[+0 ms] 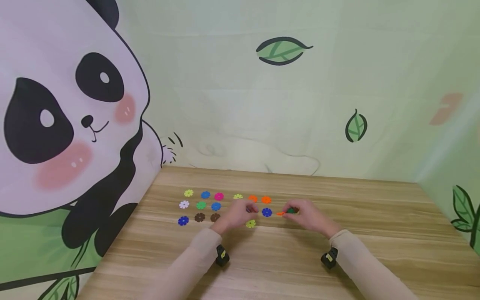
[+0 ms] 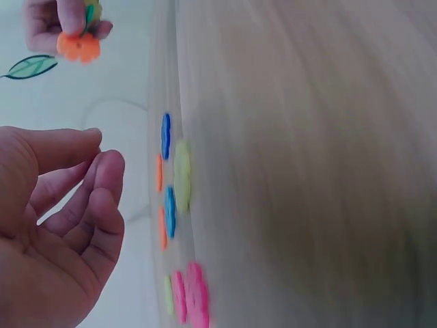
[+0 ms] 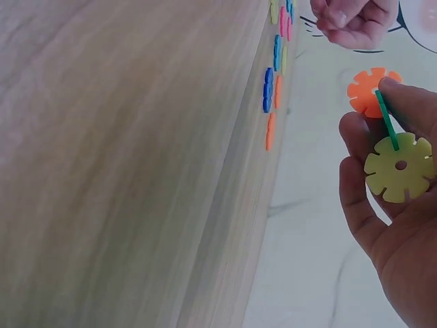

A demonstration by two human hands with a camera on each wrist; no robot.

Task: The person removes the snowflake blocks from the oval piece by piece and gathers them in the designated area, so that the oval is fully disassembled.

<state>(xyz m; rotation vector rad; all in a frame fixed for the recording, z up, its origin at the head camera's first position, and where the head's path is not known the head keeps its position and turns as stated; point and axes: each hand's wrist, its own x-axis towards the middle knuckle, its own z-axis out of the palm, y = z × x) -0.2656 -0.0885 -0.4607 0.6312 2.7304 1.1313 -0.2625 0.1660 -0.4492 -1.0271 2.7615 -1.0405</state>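
In the head view my right hand (image 1: 309, 216) pinches a small joined piece of notched plastic discs. The right wrist view shows its orange disc (image 3: 366, 83), green disc (image 3: 386, 119) edge-on and yellow disc (image 3: 401, 167), linked together between thumb and fingers. My left hand (image 1: 238, 212) hovers over the laid-out discs, its fingers loosely bent. Thumb and fingertips come close together in the left wrist view, with nothing seen between them. Between the two hands a dark blue disc (image 1: 266, 212) lies flat, and a yellow-green disc (image 1: 250, 224) lies just below the left hand.
Several loose discs lie in rough rows on the wooden table (image 1: 281, 266), among them a pink disc (image 1: 219, 196), a white disc (image 1: 184, 204) and a brown disc (image 1: 200, 217). Two orange ones sit behind the hands. A printed backdrop (image 1: 225, 104) with a panda stands behind the table.
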